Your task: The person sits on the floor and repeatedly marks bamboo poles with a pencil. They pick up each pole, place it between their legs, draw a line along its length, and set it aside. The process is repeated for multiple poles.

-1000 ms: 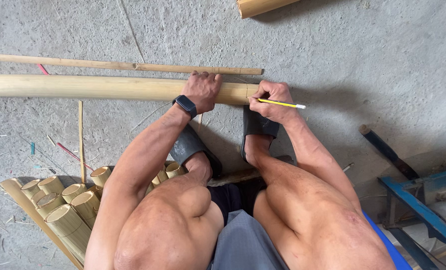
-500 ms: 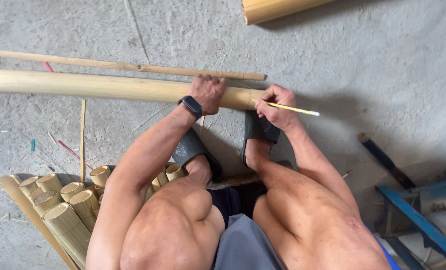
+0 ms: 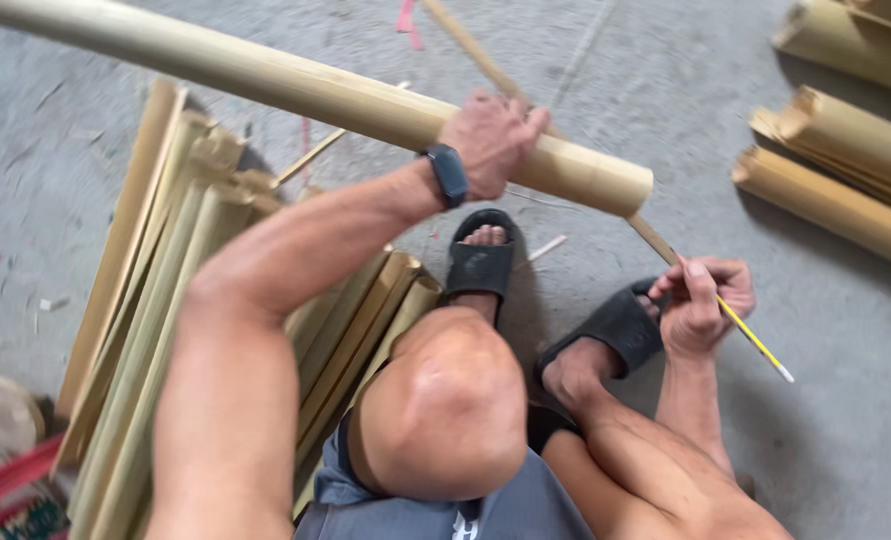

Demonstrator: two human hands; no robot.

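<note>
Bamboo is the material everywhere around the person, and the thick bamboo pole (image 3: 295, 85) serves as landmark. Nearest to the camera, below the pole, are the bent knees and the two feet in black sandals (image 3: 480, 262) on the grey concrete floor (image 3: 845, 400).

Below the cut end of the pole and a little beyond it, the right hand (image 3: 700, 305) has its fingers clenched around a yellow pencil (image 3: 753, 340), whose tip points away from the pole, toward the floor. It does not touch the pole. The left hand (image 3: 490, 140), with a dark watch (image 3: 447, 172) on the wrist, grasps the pole from above, close to the cut end, fingers wrapped over it. The pole slants from the upper left corner down to this end and seems lifted off the floor.

I judge the work is at a middle point: the pencil is ready in the hand, but I see no pencil mark on the pole, so I cannot tell if marking is done.

Under the pole on its long side lies a stack of split bamboo slats (image 3: 155, 300); its lower end is cut off by the frame. Beyond the cut end lie more bamboo pieces (image 3: 845, 190), only partly visible. A thin strip (image 3: 465, 40) passes behind the pole; where it ends is hard to make out.
</note>
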